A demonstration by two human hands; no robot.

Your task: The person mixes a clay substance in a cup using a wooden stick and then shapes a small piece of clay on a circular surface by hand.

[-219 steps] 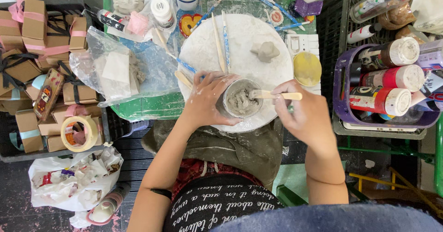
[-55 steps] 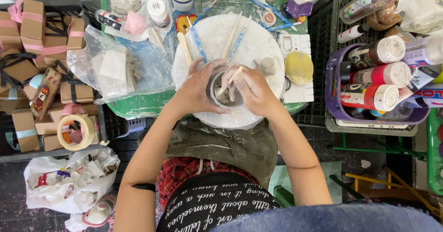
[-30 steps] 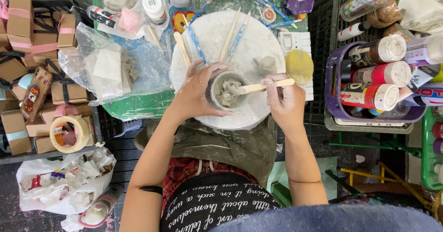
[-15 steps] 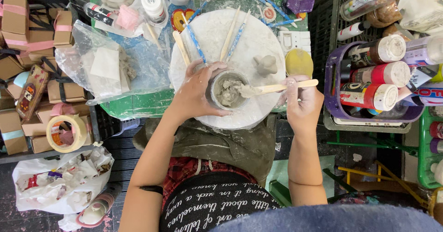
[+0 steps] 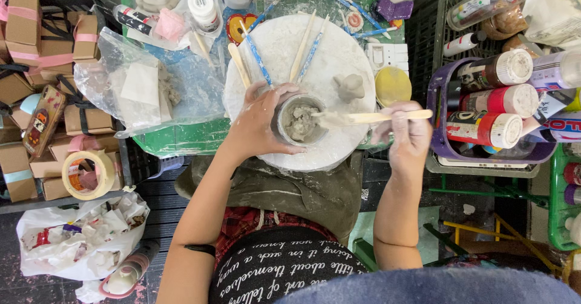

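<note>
Cluttered craft table with round white board (image 5: 339, 62), left hand (image 5: 257, 125) cupping small clay cup (image 5: 299, 120) at its middle, right hand (image 5: 408, 134) gripping wooden spatula (image 5: 375, 118) reaching into cup, paint bottles (image 5: 496, 98) sitting at right.

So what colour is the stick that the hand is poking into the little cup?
Pale tan wood, its tip coated in grey clay. The wooden stick shows best in the head view.

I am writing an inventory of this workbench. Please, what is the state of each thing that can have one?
Clay cup: upright, open, wet clay inside, left hand around it.
Wooden stick: lying level, tip at the cup, in right hand.
Paint bottles: capped, lying in purple basket.
Plastic bag: open, clay block inside.
Tape roll: lying flat.
</note>
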